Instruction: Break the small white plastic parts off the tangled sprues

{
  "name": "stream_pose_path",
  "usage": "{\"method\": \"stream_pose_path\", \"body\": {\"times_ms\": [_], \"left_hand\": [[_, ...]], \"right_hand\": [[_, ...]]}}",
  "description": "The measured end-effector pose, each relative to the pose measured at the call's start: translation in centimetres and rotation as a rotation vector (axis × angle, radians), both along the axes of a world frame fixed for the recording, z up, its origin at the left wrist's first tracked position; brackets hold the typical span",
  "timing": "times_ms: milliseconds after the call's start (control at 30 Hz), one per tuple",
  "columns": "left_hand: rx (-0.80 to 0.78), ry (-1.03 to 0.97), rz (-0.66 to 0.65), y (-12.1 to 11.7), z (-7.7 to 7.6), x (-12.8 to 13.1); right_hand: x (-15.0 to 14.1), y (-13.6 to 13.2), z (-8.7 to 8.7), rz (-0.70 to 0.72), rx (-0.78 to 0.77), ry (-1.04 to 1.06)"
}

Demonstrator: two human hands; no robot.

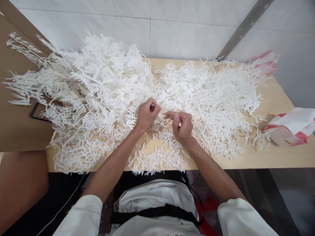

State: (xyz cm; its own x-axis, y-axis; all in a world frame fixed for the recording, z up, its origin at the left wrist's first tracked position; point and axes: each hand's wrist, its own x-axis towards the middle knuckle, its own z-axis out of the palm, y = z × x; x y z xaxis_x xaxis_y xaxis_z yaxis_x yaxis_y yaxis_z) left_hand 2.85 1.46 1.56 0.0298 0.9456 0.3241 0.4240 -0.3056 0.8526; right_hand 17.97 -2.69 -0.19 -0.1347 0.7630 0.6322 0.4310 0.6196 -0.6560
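My left hand (148, 114) is closed above the middle of the table, with a bit of white plastic showing between its curled fingers. Beside it my right hand (181, 125) has thumb and fingers pinched together; a tiny white tip shows at the thumb, too small to name. The two hands are slightly apart. Behind and to the left rises a big tangled heap of white branched plastic sprigs (98, 82). Another heap of white plastic pieces (209, 88) spreads to the right. Short loose white pieces (158, 160) lie scattered near the front edge, below my hands.
A wooden table (275, 157) carries the heaps, against a tiled wall (162, 36). On the right lie a red and white bag (290, 127) and another such bag (267, 64) farther back. A cardboard box (17, 127) stands at left. A metal post (243, 29) rises behind.
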Motion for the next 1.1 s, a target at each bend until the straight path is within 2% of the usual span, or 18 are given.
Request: {"method": "stream_pose_path", "body": {"times_ms": [67, 200, 333, 467, 600, 733, 833, 933, 1100], "left_hand": [[0.007, -0.046, -0.018, 0.1, 0.1, -0.2], [0.071, -0.107, -0.168, -0.3, 0.0, 0.2], [0.115, -0.08, -0.231, -0.5, -0.4, 0.6], [0.164, -0.026, -0.252, -0.4, -0.7, 0.4], [0.163, 0.072, -0.231, -0.6, -0.7, 0.4], [0.143, 0.152, -0.186, -1.0, -0.3, 0.7], [0.119, 0.182, -0.164, -1.1, -0.2, 0.9], [0.116, 0.187, -0.14, -1.0, -0.4, 0.7], [0.148, 0.149, -0.225, -0.8, -0.6, 0.5]], "right_hand": [[0.0, -0.1, 0.7, -0.054, -0.048, 0.003], [0.3, 0.6, 1.8, -0.172, -0.074, -0.061], [0.7, 1.4, 1.8, -0.178, -0.087, -0.142], [0.9, 1.6, 1.5, -0.146, -0.033, -0.21], [0.9, 1.6, 1.5, -0.184, 0.051, -0.28], [0.7, 1.7, 1.2, -0.215, 0.052, -0.372], [0.7, 1.7, 0.9, -0.236, 0.012, -0.377], [0.9, 1.6, 1.0, -0.25, -0.094, -0.267], [1.0, 1.5, 1.7, -0.179, -0.242, -0.206]]}}
